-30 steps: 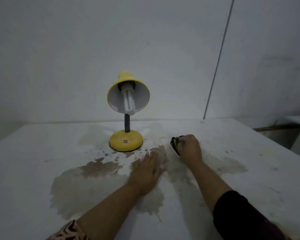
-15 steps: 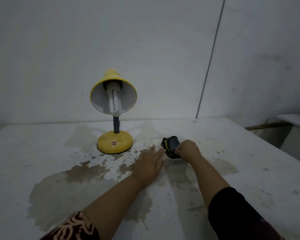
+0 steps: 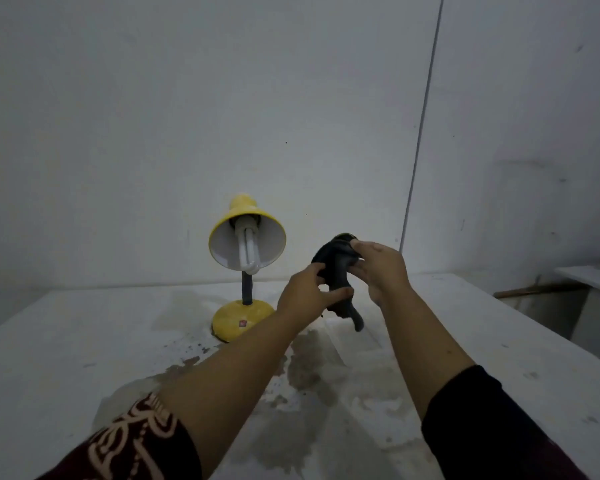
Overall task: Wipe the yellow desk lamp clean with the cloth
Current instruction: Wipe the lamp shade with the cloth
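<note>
Lamp stands upright toward the far side of the white table, left of both hands. Yellow shade tilts toward the camera, bulb showing, yellow base flat on the tabletop. Left hand is raised just right of the lamp, thumb and fingers pinching the lower part of the cloth. Cloth is dark and bunched, held in the air between the hands with a tail hanging down, not touching the lamp. Right hand grips the cloth's upper part, fingers curled round it. Brown stains spread on the table under the forearms. Progress looks early: cloth is in hand and seems to be getting bunched for wiping. Shade, stem and base are all left to wipe.
</note>
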Tool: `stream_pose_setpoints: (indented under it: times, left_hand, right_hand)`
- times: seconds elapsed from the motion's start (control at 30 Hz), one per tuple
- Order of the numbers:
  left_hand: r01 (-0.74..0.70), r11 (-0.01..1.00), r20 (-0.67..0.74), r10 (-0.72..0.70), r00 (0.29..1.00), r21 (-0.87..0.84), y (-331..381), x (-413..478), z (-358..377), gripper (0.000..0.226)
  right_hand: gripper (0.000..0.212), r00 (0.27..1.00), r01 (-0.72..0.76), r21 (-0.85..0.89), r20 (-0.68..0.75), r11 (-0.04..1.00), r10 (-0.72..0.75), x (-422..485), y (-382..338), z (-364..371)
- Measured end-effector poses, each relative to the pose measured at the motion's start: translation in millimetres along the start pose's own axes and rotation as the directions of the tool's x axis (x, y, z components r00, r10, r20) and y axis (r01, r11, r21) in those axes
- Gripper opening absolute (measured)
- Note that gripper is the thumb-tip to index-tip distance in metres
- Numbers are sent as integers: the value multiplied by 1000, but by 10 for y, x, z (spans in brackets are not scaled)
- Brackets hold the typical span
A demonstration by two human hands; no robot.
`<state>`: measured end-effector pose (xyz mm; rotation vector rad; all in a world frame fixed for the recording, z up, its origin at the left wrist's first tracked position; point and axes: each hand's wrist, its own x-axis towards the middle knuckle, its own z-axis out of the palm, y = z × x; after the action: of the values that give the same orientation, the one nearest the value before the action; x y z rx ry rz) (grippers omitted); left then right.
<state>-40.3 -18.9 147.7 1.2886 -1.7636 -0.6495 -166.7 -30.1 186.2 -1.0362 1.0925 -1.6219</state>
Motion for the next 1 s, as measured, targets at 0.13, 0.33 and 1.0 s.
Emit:
stream_pose_setpoints:
  times: [0.13, 0.33, 1.0]
  left_hand:
    - [-49, 984, -61, 60, 996, 169, 125, 4, -173, 42]
    - [-76, 974, -33, 85, 996, 211, 163, -114, -526, 16]
    - [-235, 972, -270, 222, 937, -14, 551, -111, -1236, 37]
  right_hand:
    - [12, 1000, 5, 84, 29, 996, -8, -60, -131, 135]
    - [31, 985, 167, -504, 48, 847, -165, -97, -54, 64]
    - [37, 960, 195, 220, 157, 956, -232, -317, 239, 507]
